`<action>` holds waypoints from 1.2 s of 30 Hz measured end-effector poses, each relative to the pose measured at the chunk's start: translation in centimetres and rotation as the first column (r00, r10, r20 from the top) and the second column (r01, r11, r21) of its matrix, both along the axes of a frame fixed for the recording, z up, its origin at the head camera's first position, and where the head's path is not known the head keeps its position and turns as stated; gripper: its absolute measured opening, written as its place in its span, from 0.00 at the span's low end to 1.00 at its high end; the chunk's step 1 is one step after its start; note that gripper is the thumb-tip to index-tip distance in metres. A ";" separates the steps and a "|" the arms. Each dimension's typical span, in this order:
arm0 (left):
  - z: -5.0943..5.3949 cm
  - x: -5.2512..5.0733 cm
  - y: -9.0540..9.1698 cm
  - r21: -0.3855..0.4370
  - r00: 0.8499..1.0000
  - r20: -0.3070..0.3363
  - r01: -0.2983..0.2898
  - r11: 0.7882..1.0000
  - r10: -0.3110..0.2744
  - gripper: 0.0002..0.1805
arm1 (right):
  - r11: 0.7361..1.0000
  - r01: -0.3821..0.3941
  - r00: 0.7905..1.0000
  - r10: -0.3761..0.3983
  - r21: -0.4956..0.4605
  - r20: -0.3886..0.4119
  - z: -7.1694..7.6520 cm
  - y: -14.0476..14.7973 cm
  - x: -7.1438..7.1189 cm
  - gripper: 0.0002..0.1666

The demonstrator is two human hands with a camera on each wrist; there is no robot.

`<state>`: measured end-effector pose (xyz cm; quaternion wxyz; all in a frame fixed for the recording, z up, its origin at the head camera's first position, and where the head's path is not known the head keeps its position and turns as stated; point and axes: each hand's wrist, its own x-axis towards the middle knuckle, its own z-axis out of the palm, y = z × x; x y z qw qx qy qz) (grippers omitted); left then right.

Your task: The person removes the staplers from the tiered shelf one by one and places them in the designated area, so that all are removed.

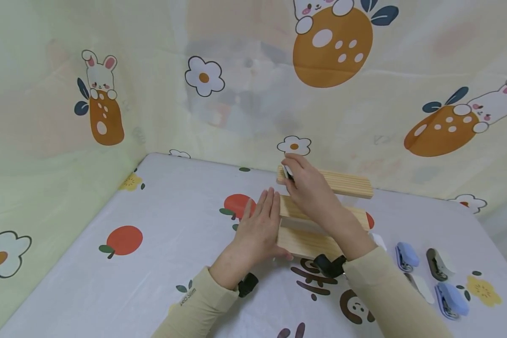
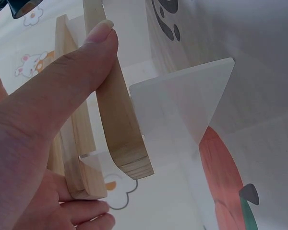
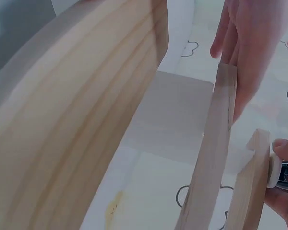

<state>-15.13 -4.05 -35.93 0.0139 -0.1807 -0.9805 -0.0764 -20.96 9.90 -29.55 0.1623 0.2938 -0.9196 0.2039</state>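
Observation:
A stepped rack has three wooden slats, front (image 1: 306,241), middle (image 1: 352,213) and back (image 1: 346,183), joined by translucent white side pieces (image 2: 182,96). My left hand (image 1: 255,230) lies along the rack's left end with its fingers straight. Its thumb (image 2: 100,40) presses the front slat, and its fingertips touch the middle one. Over the back slat's left part, my right hand (image 1: 312,188) grips a small white stapler (image 3: 276,172) with dark metal parts. The stapler is against that slat; the fingers cover much of it.
To the right of the rack lie two blue staplers (image 1: 407,256) (image 1: 451,300), a dark grey one (image 1: 438,264) and a white one (image 1: 420,287). Another white item (image 1: 378,240) is partly hidden by my right forearm. A patterned curtain (image 1: 249,108) hangs behind the table.

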 end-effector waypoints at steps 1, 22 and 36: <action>0.0 0.0 0.0 0.003 1.000 0.000 0.001 1.000 -0.001 0.77 | 1.000 0.003 1.000 -0.003 -0.003 -0.010 0.0 0.2 0.1 0.24; -0.2 0.0 -0.1 0.030 1.000 -0.017 -0.006 1.000 0.007 0.79 | 0.997 -0.032 0.981 0.017 -0.073 -0.194 0.8 4.4 2.5 0.22; -0.2 0.0 0.2 0.043 1.000 -0.030 -0.005 0.999 0.006 0.79 | 0.997 0.050 0.979 -0.060 -0.056 -0.194 1.0 7.2 4.4 0.27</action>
